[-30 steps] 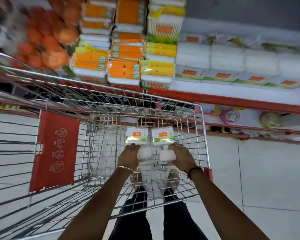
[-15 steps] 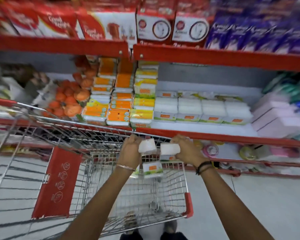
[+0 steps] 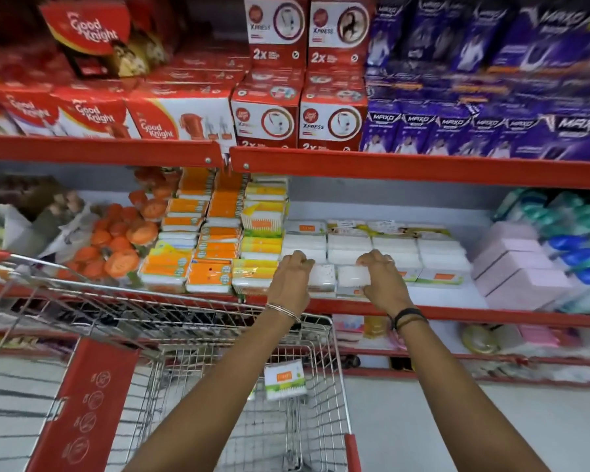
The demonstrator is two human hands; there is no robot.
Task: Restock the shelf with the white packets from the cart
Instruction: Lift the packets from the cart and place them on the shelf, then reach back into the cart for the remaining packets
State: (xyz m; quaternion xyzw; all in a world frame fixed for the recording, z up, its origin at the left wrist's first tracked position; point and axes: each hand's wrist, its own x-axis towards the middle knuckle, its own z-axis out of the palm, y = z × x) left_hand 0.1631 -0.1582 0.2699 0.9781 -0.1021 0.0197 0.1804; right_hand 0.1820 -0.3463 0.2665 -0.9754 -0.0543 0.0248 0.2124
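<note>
Hands reach over the cart (image 3: 171, 311) to the middle shelf (image 3: 457, 303). The left hand (image 3: 292, 279) has its fingers curled around one white packet (image 3: 322, 281), and the right hand (image 3: 382, 277) grips a second packet (image 3: 351, 277) just beside it. Both packets seem to rest at the shelf's front edge, before the rows of stacked white packets (image 3: 372, 247), though blur hides the contact. Another packet (image 3: 285, 379) lies down in the cart's basket.

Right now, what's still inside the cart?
One white packet with an orange label shows inside the cart, leaning against its front wire wall. The forearms cover part of the basket, so more may be hidden.
</note>
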